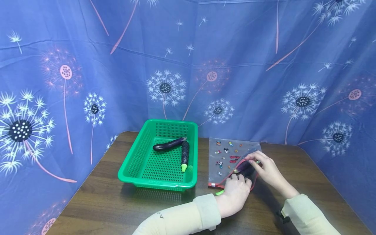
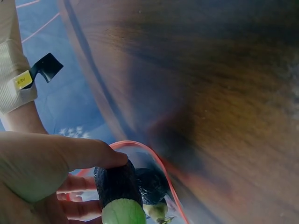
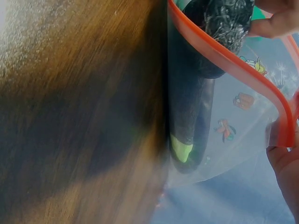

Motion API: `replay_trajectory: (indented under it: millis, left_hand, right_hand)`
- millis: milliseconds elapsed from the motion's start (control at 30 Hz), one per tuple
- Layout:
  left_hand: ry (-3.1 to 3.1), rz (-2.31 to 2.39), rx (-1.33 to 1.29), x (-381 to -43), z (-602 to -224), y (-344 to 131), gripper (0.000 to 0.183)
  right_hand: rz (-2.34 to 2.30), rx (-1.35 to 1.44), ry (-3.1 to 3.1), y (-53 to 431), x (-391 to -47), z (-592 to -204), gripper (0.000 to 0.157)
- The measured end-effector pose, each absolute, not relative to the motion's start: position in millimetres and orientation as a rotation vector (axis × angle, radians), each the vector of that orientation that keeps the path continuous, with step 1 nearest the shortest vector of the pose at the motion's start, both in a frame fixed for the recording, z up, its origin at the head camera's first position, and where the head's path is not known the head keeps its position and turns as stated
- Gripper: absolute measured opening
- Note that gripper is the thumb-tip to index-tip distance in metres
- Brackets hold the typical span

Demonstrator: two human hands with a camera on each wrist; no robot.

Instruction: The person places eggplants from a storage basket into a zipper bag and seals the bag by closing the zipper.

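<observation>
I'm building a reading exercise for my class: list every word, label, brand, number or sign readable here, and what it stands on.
No text can be read with certainty.
Red lettering on the plastic bag: too small to read.
Small dark marks, perhaps letters, on the left sleeve: too small to read surely.
Dark characters on the yellow label at the right cuff: too blurred to read.

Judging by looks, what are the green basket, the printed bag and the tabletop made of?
Green basket: probably molded plastic, slightly glossy, given its even color and regular slots.
Printed bag: apparently glossy plastic film, since its contents show through.
Tabletop: wood or wood-look laminate with a soft sheen; brown grain shows, but leaves that open.
</observation>
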State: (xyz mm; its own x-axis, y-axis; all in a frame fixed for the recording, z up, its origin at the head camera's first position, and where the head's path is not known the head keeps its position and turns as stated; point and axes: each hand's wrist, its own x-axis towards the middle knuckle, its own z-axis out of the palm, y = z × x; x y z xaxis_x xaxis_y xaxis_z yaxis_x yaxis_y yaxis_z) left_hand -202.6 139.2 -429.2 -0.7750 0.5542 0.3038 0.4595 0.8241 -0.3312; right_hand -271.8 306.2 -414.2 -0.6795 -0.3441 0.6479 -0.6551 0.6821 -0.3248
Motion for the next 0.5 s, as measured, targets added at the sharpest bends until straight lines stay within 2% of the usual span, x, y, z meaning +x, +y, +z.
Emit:
replay_trajectory:
  millis: [300,500]
  left_hand:
    - [-2.593,0.343,-0.733,-204.5,-433.6,145.0,0.023]
    - [-2.595,0.335,-0.715,-205.7,-434.0,149.3,0.026]
  right_hand:
    - [0.743,0.774,-2.337,305.5,-273.4,-414.8,0.029]
    - [0.753,0.769,-2.348,305.6,-273.5,-415.2,0.027]
